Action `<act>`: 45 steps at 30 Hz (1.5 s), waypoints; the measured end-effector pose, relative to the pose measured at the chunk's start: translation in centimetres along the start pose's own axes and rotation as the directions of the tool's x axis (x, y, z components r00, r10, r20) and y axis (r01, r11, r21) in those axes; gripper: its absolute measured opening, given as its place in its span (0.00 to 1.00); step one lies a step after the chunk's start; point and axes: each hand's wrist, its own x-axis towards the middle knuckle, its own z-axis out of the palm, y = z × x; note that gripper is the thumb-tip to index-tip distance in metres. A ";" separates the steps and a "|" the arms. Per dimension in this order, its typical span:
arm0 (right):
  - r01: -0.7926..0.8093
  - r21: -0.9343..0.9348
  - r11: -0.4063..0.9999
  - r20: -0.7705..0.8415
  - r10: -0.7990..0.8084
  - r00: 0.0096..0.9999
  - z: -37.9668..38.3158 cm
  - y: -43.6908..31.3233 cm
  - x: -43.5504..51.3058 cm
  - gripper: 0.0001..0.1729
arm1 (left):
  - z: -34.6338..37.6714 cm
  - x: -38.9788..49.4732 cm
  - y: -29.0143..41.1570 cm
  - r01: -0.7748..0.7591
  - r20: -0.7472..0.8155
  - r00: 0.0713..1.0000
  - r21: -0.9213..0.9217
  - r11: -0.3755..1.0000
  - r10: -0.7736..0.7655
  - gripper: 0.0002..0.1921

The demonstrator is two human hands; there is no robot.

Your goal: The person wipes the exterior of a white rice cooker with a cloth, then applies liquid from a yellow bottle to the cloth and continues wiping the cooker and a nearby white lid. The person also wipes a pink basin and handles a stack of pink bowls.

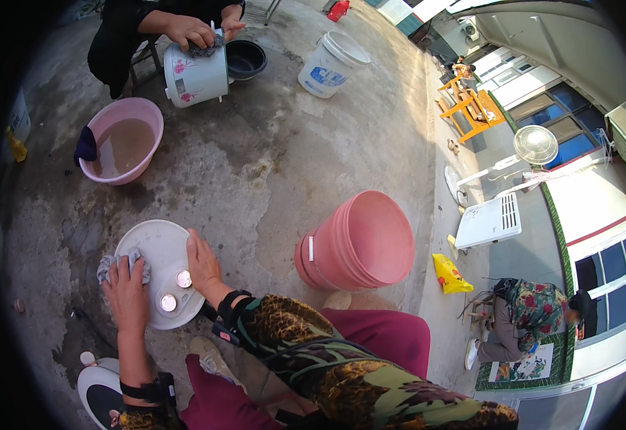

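Note:
A white round base with two knobs (157, 244), likely a fan's base, is tilted up before me above the concrete floor. My left hand (126, 298) presses a crumpled grey cloth (140, 263) against its left side, fingers spread over the cloth. On the opposite rim, my right hand (204, 267) grips the edge, close to the upper knob (183, 278). The other silvery knob (168, 302) sits lower on the same face. What supports the base underneath is mostly hidden.
Right of me stands a pink bucket (318, 252). A pink basin of murky water (157, 121) is ahead left, near a person scrubbing a white appliance (200, 75). A white bucket (318, 67) stands beyond. Another white-and-black part (98, 384) lies by my left forearm.

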 end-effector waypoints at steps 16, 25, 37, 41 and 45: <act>0.123 0.001 0.992 -0.091 -0.123 0.988 0.4 -0.5 -0.1 0.31 | -1.1 0.2 -1.8 -0.167 -0.049 0.985 -0.078 0.983 0.164 0.12; 0.171 -0.003 0.985 -0.094 -0.171 0.981 0.7 0.6 0.1 0.31 | 1.0 7.1 3.1 -0.576 -0.032 0.804 -0.287 0.765 0.593 0.08; 0.030 0.001 1.000 -0.028 -0.030 0.999 0.1 0.1 -0.2 0.31 | -0.7 -3.1 -1.4 -0.213 0.036 0.975 -0.150 0.965 0.221 0.20; 0.021 0.013 1.000 -0.019 -0.021 1.000 0.2 0.3 -0.2 0.31 | -0.9 -3.5 -1.1 -0.211 0.033 0.975 -0.171 0.963 0.219 0.21; 0.032 0.011 0.999 -0.030 -0.031 0.999 0.0 0.0 -0.2 0.31 | -1.0 -2.8 -1.0 -0.239 0.031 0.968 -0.177 0.955 0.248 0.21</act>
